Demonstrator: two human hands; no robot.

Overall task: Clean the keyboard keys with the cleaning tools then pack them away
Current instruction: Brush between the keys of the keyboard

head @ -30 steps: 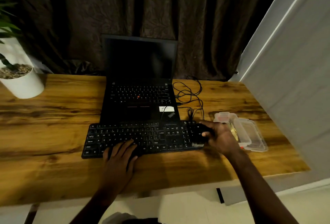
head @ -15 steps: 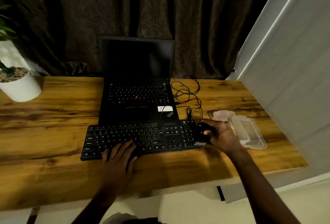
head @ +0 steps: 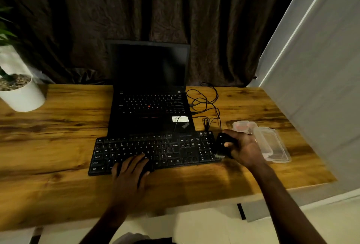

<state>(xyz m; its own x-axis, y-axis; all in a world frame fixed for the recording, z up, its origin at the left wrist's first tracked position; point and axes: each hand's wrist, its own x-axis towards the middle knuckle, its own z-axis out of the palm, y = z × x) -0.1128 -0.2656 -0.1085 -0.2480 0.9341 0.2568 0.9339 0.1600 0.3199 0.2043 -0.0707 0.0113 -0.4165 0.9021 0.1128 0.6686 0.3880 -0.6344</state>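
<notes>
A black external keyboard (head: 155,150) lies on the wooden desk (head: 58,136) in front of a laptop. My left hand (head: 130,171) rests flat on the keyboard's lower left keys, fingers straight. My right hand (head: 243,148) grips a dark cleaning tool (head: 223,145) at the keyboard's right end, its pale tip down against the lower right corner. A clear plastic container (head: 272,146) with its lid (head: 243,126) lies just right of that hand.
An open black laptop (head: 150,97) with a dark screen sits behind the keyboard. Tangled black cables (head: 206,103) lie to its right. A white plant pot (head: 21,94) stands at the far left. A grey wall panel borders the desk's right side.
Both hands stay about where they were. The right hand with the tool has shifted very slightly at the keyboard's right end.
</notes>
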